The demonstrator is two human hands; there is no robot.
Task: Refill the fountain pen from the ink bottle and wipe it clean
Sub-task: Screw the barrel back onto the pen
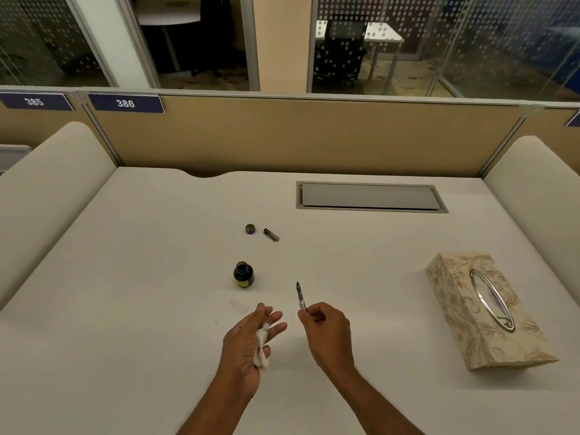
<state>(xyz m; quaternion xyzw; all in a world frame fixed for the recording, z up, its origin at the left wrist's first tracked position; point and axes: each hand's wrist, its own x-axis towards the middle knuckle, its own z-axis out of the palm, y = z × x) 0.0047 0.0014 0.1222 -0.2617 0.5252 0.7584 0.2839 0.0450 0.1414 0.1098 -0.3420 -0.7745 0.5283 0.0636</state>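
My right hand (pixel 326 331) pinches the rear end of the fountain pen (pixel 300 296), which points away from me with its nib up and forward. A crumpled white tissue (pixel 262 346) lies in my left hand (pixel 248 343), whose fingers are loosely spread. The open ink bottle (pixel 243 275) stands upright on the white desk (pixel 125 277), just beyond my left hand and to the left of the pen. Farther back lie the bottle's cap (pixel 250 229) and the pen's dark barrel or cap piece (pixel 271 235), side by side.
A patterned tissue box (pixel 483 312) with an oval metal opening sits at the right. A grey cable hatch (pixel 370 197) is set into the desk at the back. Padded dividers flank both sides; a tan partition closes the rear.
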